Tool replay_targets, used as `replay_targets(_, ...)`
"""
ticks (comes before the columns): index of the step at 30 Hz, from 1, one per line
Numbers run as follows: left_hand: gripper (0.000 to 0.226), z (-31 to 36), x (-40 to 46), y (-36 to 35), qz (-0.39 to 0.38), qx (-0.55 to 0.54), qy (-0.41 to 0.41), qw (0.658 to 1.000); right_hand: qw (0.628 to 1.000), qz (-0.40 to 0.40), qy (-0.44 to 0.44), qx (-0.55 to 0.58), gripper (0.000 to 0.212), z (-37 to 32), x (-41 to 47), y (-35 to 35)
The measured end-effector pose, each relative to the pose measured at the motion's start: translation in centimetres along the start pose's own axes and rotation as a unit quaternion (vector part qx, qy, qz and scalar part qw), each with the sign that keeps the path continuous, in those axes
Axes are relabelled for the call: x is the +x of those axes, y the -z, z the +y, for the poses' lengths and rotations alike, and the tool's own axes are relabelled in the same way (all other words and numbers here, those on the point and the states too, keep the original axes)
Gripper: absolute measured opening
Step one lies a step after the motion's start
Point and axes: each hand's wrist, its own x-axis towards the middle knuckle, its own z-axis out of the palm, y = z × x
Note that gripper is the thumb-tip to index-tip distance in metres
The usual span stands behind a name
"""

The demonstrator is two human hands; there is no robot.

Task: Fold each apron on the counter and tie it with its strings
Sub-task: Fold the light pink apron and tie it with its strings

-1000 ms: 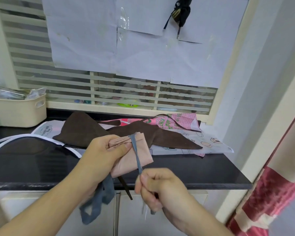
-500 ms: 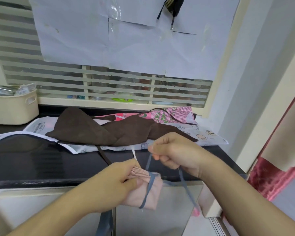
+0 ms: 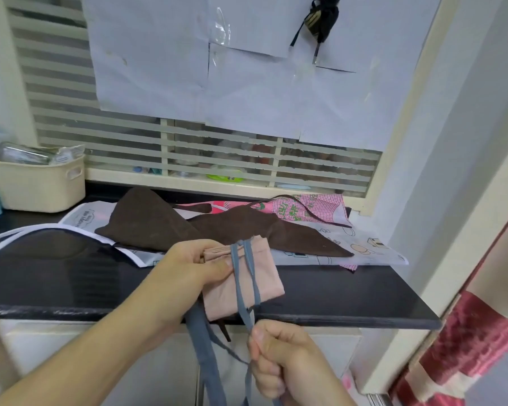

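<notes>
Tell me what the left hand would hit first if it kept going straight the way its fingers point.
The left hand points right, already gripping the folded pink apron. Pushed on, it would probably meet the grey strings wrapped across that bundle first; depth is unclear.

views: one, head-worn wide-angle | faces: forward and down over the black desk [image 3: 320, 300] toward the louvred window [image 3: 217, 159] | range: close, both forearms enter from the bottom edge | framing: desk front edge crosses the lower third | overlap: none, single view
</notes>
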Motion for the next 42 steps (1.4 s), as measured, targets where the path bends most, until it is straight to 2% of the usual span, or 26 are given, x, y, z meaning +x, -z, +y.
replay_targets(4, 0.007, -0.4, -0.7, 0.6, -0.136, 0.028, 0.008, 0.990, 0.998, 0.060, -0.018, 0.009, 0.031, -0.5, -0.1, 1.4)
replay_targets(6, 0.012, -0.6, -1.1, 0.7, -0.195, 0.101, 0.001, 0.976, 0.997, 0.068, -0.017, -0.024, 0.032, -1.8, -0.2, 2.1)
replay_targets(8, 0.002, -0.6, -1.3, 0.4, -0.239, 0.176, -0.024, 0.954, 0.995, 0.063, -0.021, -0.073, 0.036, -3.3, -0.1, 2.7)
replay_targets(10, 0.009, -0.8, -1.5, 0.1, -0.268, 0.228, -0.039, 0.935, 0.989, 0.067, -0.023, -0.131, 0.044, -4.8, 0.1, 2.7)
replay_targets(13, 0.012, -1.2, -1.6, -0.5, -0.262, 0.296, -0.049, 0.917, 0.970, 0.071, -0.003, -0.234, 0.038, -6.9, 0.0, 1.7)
replay_targets(15, 0.013, -1.7, -1.6, -0.8, -0.239, 0.337, -0.056, 0.909, 0.944, 0.081, 0.026, -0.319, 0.039, -7.7, -0.1, 0.8)
replay_targets(20, 0.014, -2.4, -1.6, -1.1, -0.141, 0.353, -0.069, 0.922, 0.888, 0.116, 0.125, -0.428, 0.035, -7.5, -0.5, -0.6)
replay_targets(21, 0.016, -2.5, -1.5, -1.0, -0.134, 0.361, -0.074, 0.920, 0.888, 0.121, 0.137, -0.421, 0.035, -7.4, -0.6, -0.6)
replay_targets(25, 0.022, -2.4, -1.4, -1.5, -0.130, 0.393, -0.096, 0.905, 0.930, 0.146, 0.158, -0.298, 0.039, -7.2, -0.4, -0.2)
replay_targets(28, 0.024, -2.2, -1.4, -1.9, -0.135, 0.411, -0.102, 0.896, 0.928, 0.145, 0.180, -0.291, 0.038, -7.1, -0.4, -0.1)
replay_targets(32, 0.031, -2.6, -1.7, -1.9, -0.162, 0.439, -0.103, 0.878, 0.930, 0.131, 0.161, -0.304, 0.038, -6.2, -0.2, 0.0)
replay_targets(34, 0.027, -2.8, -1.7, -1.7, -0.150, 0.393, -0.093, 0.902, 0.940, 0.121, 0.164, -0.274, 0.036, -6.1, -0.2, 0.3)
replay_targets(37, 0.026, -2.6, -1.7, -1.2, -0.124, 0.302, -0.065, 0.943, 0.968, 0.098, 0.193, -0.125, 0.030, -6.5, -0.5, 1.2)
replay_targets(39, 0.021, -2.6, -1.6, -0.8, -0.119, 0.239, -0.047, 0.963, 0.972, 0.135, 0.187, -0.039, 0.030, -6.1, -0.4, 2.4)
replay_targets(41, 0.016, -2.5, -1.5, -0.5, -0.110, 0.150, -0.030, 0.982, 0.974, 0.162, 0.157, -0.017, 0.045, -4.5, -0.3, 3.3)
replay_targets(42, 0.017, -2.5, -1.5, -0.5, -0.104, 0.095, -0.019, 0.990, 0.981, 0.134, 0.137, -0.018, 0.055, -3.4, -0.2, 3.5)
